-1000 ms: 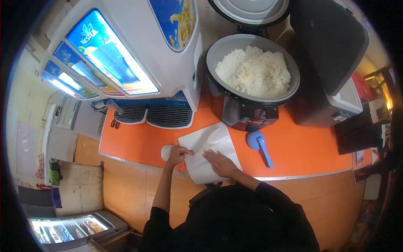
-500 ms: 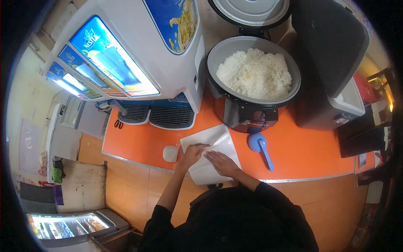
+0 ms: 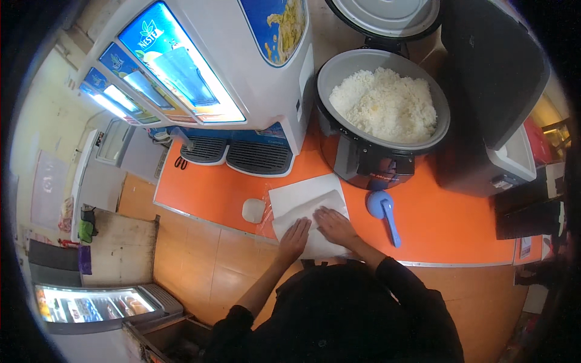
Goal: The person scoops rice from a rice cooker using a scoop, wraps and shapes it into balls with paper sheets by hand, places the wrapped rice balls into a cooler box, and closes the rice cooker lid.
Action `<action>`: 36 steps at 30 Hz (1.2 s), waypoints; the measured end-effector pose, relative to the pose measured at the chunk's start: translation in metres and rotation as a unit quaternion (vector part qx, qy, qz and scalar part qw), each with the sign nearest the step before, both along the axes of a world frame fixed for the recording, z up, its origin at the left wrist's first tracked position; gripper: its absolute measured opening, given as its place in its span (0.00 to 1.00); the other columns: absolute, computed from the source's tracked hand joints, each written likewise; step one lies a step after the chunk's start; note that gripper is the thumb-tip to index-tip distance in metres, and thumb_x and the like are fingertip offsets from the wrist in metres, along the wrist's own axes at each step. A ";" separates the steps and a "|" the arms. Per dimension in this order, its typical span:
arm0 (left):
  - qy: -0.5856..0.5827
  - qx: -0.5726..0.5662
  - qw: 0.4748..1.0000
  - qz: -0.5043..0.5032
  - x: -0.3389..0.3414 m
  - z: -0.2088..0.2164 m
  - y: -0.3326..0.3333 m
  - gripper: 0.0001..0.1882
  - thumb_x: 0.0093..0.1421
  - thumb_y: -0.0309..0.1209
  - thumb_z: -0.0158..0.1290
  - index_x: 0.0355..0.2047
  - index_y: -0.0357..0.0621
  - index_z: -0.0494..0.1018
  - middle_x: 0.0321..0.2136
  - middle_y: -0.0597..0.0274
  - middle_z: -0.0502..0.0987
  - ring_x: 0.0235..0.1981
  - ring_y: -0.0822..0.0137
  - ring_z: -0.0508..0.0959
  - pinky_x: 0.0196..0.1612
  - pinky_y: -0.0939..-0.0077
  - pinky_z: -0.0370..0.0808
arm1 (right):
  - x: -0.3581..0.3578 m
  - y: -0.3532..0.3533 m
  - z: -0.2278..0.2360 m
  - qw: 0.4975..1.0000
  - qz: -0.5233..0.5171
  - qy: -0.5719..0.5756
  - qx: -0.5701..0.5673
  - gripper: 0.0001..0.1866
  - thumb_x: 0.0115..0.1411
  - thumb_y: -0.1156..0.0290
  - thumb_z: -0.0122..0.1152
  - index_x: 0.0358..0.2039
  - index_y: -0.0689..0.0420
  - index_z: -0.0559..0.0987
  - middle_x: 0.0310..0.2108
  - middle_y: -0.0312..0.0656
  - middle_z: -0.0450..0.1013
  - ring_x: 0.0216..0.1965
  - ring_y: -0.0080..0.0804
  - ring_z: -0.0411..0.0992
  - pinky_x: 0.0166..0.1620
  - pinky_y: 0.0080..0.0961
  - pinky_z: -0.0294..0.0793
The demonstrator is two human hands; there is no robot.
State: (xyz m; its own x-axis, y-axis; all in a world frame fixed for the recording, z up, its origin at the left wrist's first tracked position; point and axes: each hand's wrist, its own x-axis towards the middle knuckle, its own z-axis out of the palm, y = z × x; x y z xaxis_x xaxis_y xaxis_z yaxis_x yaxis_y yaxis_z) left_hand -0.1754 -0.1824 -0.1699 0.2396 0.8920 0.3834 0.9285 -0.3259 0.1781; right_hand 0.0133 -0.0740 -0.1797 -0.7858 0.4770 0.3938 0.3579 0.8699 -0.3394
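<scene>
White paper sheets [image 3: 304, 192] lie at the front edge of the orange counter, one layer over another, with the near part hanging toward me. My left hand [image 3: 295, 238] rests on the upper layer with its fingers stretched out together. Beside it, my right hand [image 3: 334, 227] lies flat on the same layer, fingers extended. Left of the paper sits a small rounded white piece [image 3: 253, 210], with thin clear plastic [image 3: 265, 221] between it and the paper. A blue rice scoop [image 3: 381, 207] lies to the right, handle toward me.
Behind the paper stands an open rice cooker [image 3: 394, 164] full of cooked rice [image 3: 385, 104]. A drink dispenser [image 3: 266, 100] with drip trays [image 3: 259, 158] is at the back left, near black-handled scissors [image 3: 181, 163]. An open dark cooler box [image 3: 466, 166] stands on the right.
Both hands have gone from gripping and pressing at the paper's middle to lying flat on it. The upper layer's edge now shows across the sheet. The whole view has shifted slightly.
</scene>
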 end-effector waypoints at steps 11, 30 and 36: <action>-0.215 -0.014 0.963 0.163 -0.013 -0.028 0.015 0.05 0.53 0.19 0.52 0.31 0.39 0.70 0.31 0.52 0.75 0.34 0.47 0.76 0.40 0.59 0.74 | -0.003 0.034 -0.010 0.994 -0.033 0.056 -0.090 0.14 0.57 0.73 0.58 0.44 0.58 0.72 0.42 0.45 0.74 0.41 0.47 0.76 0.43 0.42 0.77; -0.027 -0.119 0.952 0.279 0.002 -0.016 0.047 0.07 0.48 0.22 0.54 0.30 0.37 0.71 0.32 0.49 0.74 0.35 0.49 0.77 0.37 0.56 0.76 | -0.049 0.055 -0.014 0.968 -0.054 -0.228 -0.091 0.13 0.49 0.72 0.59 0.37 0.60 0.77 0.37 0.46 0.75 0.41 0.43 0.77 0.44 0.40 0.78; -0.174 -0.091 0.939 0.283 0.024 -0.032 0.013 0.23 0.58 0.22 0.47 0.55 0.28 0.66 0.47 0.40 0.70 0.50 0.44 0.67 0.55 0.57 0.66 | -0.021 0.011 -0.028 0.993 -0.101 -0.017 -0.054 0.30 0.50 0.71 0.59 0.55 0.67 0.70 0.47 0.49 0.69 0.50 0.45 0.70 0.50 0.37 0.75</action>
